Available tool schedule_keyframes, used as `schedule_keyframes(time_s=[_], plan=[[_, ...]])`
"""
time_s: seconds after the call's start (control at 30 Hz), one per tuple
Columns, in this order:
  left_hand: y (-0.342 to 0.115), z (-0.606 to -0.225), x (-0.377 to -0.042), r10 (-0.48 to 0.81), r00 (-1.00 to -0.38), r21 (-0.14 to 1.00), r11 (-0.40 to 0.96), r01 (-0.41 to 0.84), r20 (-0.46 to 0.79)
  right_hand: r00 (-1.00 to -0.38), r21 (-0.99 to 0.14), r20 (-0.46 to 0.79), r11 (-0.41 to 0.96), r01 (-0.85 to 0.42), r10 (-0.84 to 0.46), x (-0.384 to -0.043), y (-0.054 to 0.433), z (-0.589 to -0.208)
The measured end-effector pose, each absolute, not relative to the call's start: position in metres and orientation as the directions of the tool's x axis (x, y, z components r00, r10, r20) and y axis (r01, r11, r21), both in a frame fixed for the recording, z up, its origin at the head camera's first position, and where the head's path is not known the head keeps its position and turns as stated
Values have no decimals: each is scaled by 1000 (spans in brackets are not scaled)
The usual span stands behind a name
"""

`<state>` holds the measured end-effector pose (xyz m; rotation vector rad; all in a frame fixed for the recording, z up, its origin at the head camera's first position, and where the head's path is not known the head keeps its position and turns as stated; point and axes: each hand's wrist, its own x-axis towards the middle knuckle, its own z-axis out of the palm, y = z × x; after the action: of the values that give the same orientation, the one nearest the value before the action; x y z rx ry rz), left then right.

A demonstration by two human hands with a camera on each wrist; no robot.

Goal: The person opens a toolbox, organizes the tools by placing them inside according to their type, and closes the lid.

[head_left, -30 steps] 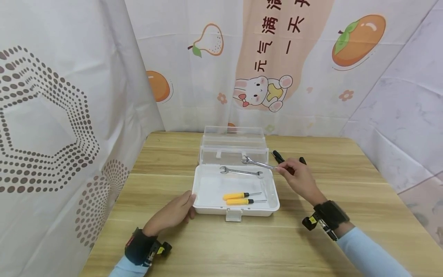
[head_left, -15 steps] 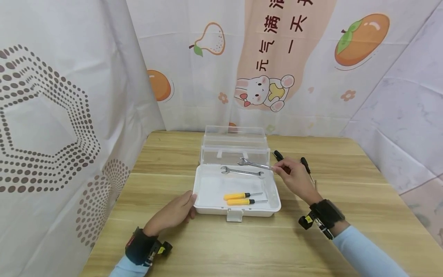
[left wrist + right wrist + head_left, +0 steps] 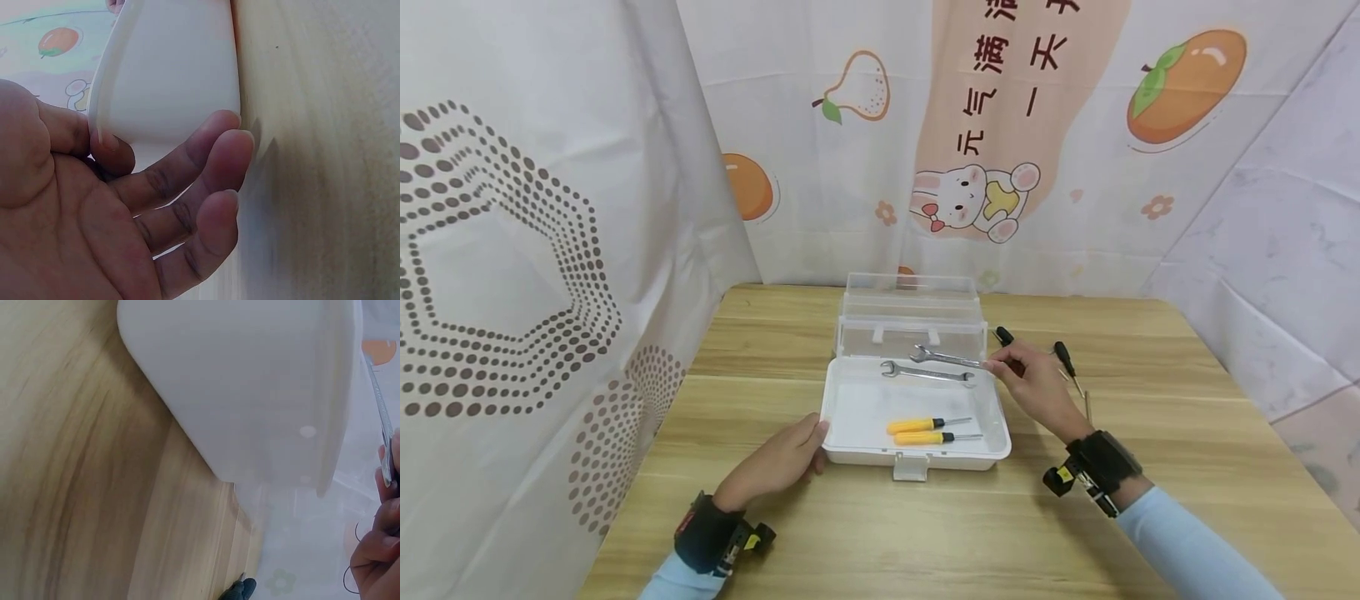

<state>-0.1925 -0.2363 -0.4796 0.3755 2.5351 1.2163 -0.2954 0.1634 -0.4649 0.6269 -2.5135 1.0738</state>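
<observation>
A white plastic toolbox (image 3: 859,412) stands on the table with its clear lid (image 3: 912,304) tipped back. My left hand (image 3: 777,460) grips its left front edge; in the left wrist view the thumb and index finger pinch the rim (image 3: 99,94). Between thumb and fingertips, my right hand (image 3: 1037,390) pinches one end of an open-ended wrench (image 3: 946,359), held over the box's back right part. A second wrench (image 3: 927,372) lies inside along the back. Two yellow-handled screwdrivers (image 3: 913,426) rest near the front wall. The right wrist view cuts off most of the right hand (image 3: 378,550).
Behind my right hand are black-handled tools, partly hidden: one black handle (image 3: 1003,335) beside the lid and a black-handled screwdriver (image 3: 1066,358) farther right. A clear latch (image 3: 911,467) hangs off the box front. A printed curtain (image 3: 820,192) hangs behind the table.
My right hand has carried the wrench a little left and down, closer to the wrench in the box. The left hand keeps its grip on the edge.
</observation>
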Motion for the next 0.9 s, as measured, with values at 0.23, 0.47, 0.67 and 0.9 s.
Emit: schedule_keyframes(time_s=[0.23,0.47,0.67,0.9], plan=[[-235,-478,-192,353,-922,779,618,104,-158,-849,-592,457,622,-513,-265,-297,160,-465],[-235,-478,-191,349,-923,779,619,98,-161,-845,-579,468,632,-515,-260,-299,158,-467],[-234,-479,-192,348,-923,780,619,95,-164,-849,-584,465,634,-507,-250,-299,156,-469],[-234,-478,-191,351,-922,781,617,96,-163,-844,-576,475,636,-514,-251,-299,154,-467]])
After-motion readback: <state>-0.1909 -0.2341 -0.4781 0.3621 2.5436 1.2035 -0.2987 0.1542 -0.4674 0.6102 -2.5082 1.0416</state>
